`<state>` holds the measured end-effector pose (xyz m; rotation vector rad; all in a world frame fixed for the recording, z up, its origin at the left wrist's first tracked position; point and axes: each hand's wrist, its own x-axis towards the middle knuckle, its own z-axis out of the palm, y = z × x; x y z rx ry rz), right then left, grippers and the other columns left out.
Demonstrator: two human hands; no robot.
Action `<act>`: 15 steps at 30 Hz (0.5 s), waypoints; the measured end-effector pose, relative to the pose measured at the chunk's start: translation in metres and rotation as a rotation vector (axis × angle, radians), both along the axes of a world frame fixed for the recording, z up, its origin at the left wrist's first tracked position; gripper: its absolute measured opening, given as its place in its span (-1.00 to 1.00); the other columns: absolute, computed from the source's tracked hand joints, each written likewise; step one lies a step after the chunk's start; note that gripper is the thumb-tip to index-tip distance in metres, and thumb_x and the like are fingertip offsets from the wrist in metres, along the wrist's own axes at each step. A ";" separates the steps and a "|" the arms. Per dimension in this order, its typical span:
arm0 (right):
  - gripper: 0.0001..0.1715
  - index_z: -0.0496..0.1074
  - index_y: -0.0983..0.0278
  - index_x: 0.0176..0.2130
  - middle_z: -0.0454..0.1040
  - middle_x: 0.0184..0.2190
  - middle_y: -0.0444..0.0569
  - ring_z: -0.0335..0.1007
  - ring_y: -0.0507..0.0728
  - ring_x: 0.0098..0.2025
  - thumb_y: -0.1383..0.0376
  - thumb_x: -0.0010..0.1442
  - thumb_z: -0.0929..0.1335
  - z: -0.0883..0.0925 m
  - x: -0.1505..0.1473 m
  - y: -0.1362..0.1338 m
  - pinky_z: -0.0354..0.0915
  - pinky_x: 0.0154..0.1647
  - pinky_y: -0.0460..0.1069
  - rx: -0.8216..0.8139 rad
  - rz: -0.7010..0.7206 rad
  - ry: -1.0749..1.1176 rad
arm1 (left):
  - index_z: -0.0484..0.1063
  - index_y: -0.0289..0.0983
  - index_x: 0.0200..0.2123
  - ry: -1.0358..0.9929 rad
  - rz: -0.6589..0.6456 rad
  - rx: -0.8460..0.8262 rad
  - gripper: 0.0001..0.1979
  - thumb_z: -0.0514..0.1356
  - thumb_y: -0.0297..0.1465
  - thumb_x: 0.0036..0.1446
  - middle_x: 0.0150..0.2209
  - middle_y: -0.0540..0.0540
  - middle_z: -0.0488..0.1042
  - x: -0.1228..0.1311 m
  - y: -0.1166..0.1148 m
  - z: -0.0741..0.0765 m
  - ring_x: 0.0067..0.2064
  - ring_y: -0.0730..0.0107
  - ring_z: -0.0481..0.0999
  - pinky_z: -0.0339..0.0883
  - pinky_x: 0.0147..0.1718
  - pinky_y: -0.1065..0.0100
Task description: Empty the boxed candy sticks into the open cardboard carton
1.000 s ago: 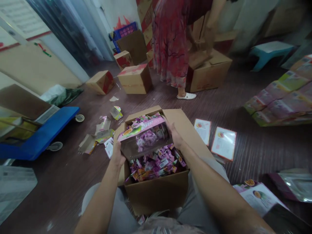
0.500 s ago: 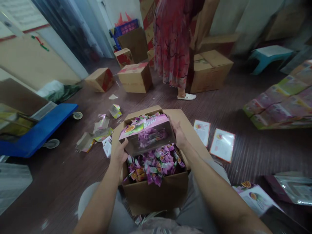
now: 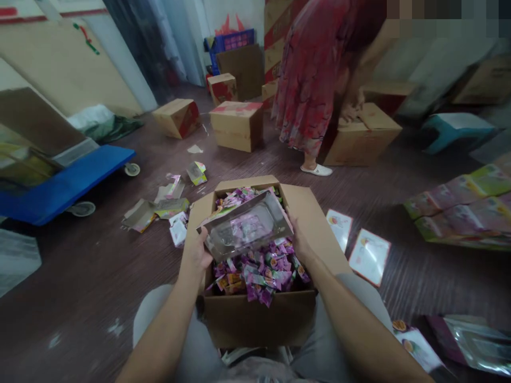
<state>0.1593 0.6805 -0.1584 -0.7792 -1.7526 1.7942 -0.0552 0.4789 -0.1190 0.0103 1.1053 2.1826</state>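
Between my hands is a display box (image 3: 215, 242) with a clear plastic tray in it, tilted above an open cardboard carton (image 3: 259, 316). A few purple packets (image 3: 248, 227) show inside the display box. My left hand (image 3: 196, 252) grips its left end, thumb on the near edge. At the right end my right hand (image 3: 297, 234) is closed on it, fingers partly hidden. Many purple candy packets (image 3: 267, 274) fill the carton, with a few orange ones at the near left. The carton stands between my knees with its flaps folded out.
Torn packaging (image 3: 155, 210) litters the floor at left, near a blue trolley (image 3: 91, 175). Printed cards (image 3: 369, 255) lie at right, below stacked pink boxes (image 3: 459, 207). Ahead, a person in a red skirt (image 3: 307, 80) bends over a carton (image 3: 365, 141). A blue stool (image 3: 455, 127) stands at far right.
The display box has tipped, so its inner tray now faces me and its printed side shows less. The person ahead has bent down, hands on the carton. My view has shifted slightly.
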 end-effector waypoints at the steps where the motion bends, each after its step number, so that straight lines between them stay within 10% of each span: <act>1: 0.03 -0.21 -0.02 0.48 -0.14 0.51 -0.14 -0.17 0.25 0.51 -0.39 0.22 -0.05 -0.005 0.002 -0.005 -0.02 0.44 0.32 0.077 0.010 -0.043 | 0.54 -0.23 -0.02 -0.012 0.001 0.015 -0.38 0.55 -0.20 -0.19 -0.12 -0.15 0.68 -0.004 -0.003 0.001 0.05 0.07 0.61 0.39 0.18 0.00; 8: 0.40 -0.03 0.06 0.46 -0.27 0.52 0.14 -0.53 0.60 0.50 -0.45 -0.13 0.38 -0.032 -0.012 -0.056 -0.29 0.35 0.59 0.630 0.443 -0.766 | 0.54 -0.26 0.05 -0.049 0.167 0.081 -0.51 0.20 -0.04 0.24 -0.04 -0.19 0.66 -0.043 -0.033 0.030 0.17 0.08 0.52 0.32 0.25 0.00; 15: -0.10 0.51 0.15 0.16 -0.11 0.49 0.15 -0.33 0.67 0.47 -0.35 0.09 0.34 -0.069 -0.056 -0.104 -0.29 0.31 0.64 0.862 0.917 -0.863 | 0.49 -0.17 0.12 -0.109 0.318 0.043 -0.48 -0.04 -0.02 0.36 -0.03 -0.08 0.66 -0.066 -0.049 0.060 0.25 0.14 0.43 0.30 0.24 -0.07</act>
